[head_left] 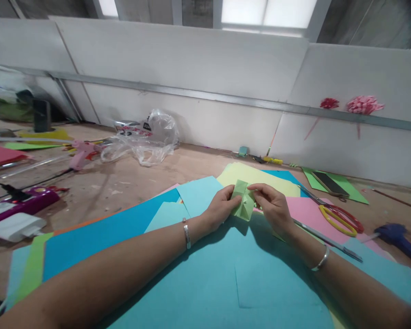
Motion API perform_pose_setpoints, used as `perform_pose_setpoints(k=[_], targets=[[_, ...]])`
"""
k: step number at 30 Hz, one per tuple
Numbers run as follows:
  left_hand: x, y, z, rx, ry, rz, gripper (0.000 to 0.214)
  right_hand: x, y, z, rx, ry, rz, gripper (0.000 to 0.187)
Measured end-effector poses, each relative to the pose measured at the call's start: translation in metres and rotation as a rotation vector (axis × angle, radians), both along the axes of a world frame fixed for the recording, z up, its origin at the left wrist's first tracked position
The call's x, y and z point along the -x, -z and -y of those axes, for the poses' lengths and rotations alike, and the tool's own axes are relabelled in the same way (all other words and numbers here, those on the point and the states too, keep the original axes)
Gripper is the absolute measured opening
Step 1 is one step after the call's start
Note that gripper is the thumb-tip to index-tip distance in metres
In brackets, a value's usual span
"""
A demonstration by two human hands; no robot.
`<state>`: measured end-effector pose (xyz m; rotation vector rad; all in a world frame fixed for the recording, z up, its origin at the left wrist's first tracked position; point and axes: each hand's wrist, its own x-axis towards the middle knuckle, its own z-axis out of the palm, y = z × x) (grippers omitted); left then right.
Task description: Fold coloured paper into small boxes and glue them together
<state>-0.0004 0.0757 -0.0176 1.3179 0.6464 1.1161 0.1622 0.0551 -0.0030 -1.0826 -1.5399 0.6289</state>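
Note:
A small piece of light green folded paper (243, 211) is held up between both hands, with crease lines and folded flaps on it. My left hand (221, 205) grips its left edge, thumb lying across the front. At its upper right edge, my right hand (272, 205) pinches the paper between thumb and fingertips. Under the hands spreads a large light blue sheet (205, 274). Pale yellow paper (263, 179) lies just behind the folded piece, and a pink sheet (301, 210) shows beside my right hand.
Scissors (338, 219) with red and yellow handles and a grey pen-like tool (332, 242) lie right. A blue glue gun (400, 240) rests farther right. Left are a pink glue gun (82, 153), a purple power strip (37, 203) and a plastic bag (146, 139). A white wall panel (178, 59) stands behind.

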Motion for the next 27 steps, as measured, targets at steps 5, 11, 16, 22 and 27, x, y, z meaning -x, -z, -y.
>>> perform_pose_setpoints(k=[5, 11, 16, 22, 27], targets=[[-0.002, 0.003, -0.001, -0.025, 0.011, -0.027, 0.033, 0.0, 0.0, -0.001, 0.075, -0.032, -0.01, 0.016], [-0.001, -0.001, 0.003, -0.11, -0.037, -0.136, 0.04, 0.001, 0.003, -0.001, 0.101, -0.128, -0.067, 0.031], [0.002, -0.008, 0.009, -0.111, -0.013, -0.188, 0.053, 0.002, -0.002, 0.003, 0.1, -0.164, -0.085, 0.038], [0.001, -0.002, 0.002, 0.107, -0.09, 0.033, 0.021, 0.0, 0.003, 0.0, 0.091, -0.132, -0.146, 0.034], [0.0, 0.005, -0.008, 0.177, -0.173, 0.093, 0.024, -0.005, 0.007, -0.005, 0.143, -0.079, -0.167, 0.026]])
